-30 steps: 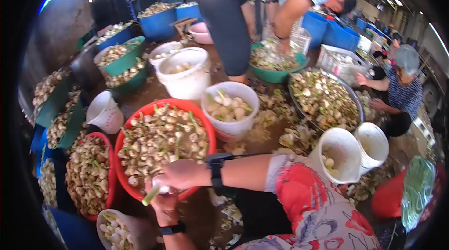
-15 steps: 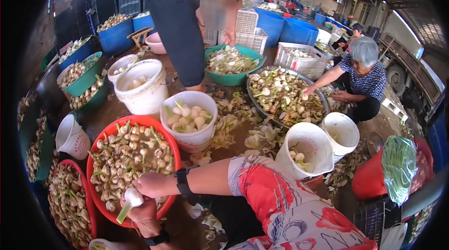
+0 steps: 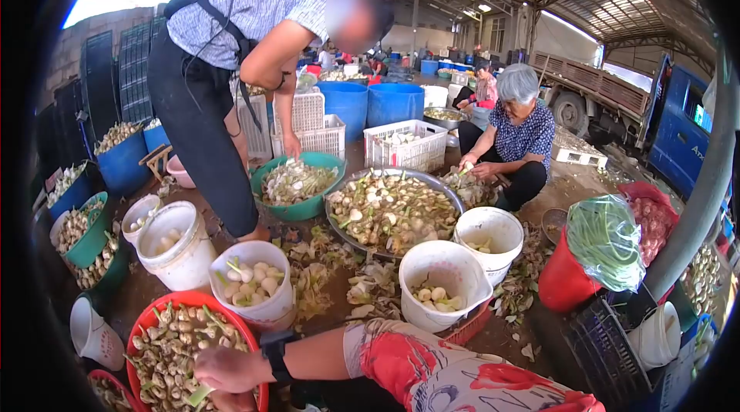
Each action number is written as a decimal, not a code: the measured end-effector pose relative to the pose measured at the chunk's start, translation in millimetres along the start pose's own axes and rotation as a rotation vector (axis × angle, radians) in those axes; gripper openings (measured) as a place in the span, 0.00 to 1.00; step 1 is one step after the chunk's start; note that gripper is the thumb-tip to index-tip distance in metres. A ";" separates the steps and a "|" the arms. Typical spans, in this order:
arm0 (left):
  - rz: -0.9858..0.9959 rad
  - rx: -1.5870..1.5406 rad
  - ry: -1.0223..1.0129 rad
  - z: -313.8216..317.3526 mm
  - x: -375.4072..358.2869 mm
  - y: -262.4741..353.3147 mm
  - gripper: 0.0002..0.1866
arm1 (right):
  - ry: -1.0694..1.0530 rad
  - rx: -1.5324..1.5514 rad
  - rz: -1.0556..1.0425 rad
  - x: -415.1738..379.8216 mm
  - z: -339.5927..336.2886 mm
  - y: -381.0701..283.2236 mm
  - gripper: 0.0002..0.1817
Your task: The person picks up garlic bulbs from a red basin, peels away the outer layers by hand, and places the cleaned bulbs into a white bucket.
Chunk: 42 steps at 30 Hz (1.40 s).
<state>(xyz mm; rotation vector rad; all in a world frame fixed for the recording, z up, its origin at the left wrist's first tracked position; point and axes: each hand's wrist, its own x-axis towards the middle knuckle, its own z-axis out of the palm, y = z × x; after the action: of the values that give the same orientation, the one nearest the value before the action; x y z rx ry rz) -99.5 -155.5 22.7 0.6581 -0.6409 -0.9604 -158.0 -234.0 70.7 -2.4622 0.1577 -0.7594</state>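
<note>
My right hand reaches in from the right over the red basin of garlic. Its fingers are closed, and what they hold, if anything, is hidden. Just below it, against the bottom edge of the view, my left hand is closed round a garlic bulb, of which only the pale green stem shows. The two hands are close together. Dark bands circle my right wrist. Behind the basin stands a white bucket of peeled bulbs.
A standing person bends over a green basin. A crouching person handles garlic beside a wide metal basin. White buckets, a red bucket and a grey pole stand at the right.
The view has tilted up and swung right. My hands sit lower, and the white bulb seen before is now hidden. The crouching person's reaching hand has drawn back from the metal basin.
</note>
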 end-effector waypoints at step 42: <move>0.170 0.534 0.361 -50.9 -15.7 29.7 0.06 | 0.169 0.812 0.660 29.5 27.7 15.6 0.16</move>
<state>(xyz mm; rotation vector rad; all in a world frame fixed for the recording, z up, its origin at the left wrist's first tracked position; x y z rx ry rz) -53.1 -118.3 9.4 1.1985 -0.6193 -0.4868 -117.4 -241.8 57.6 -1.4433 0.5662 -0.5701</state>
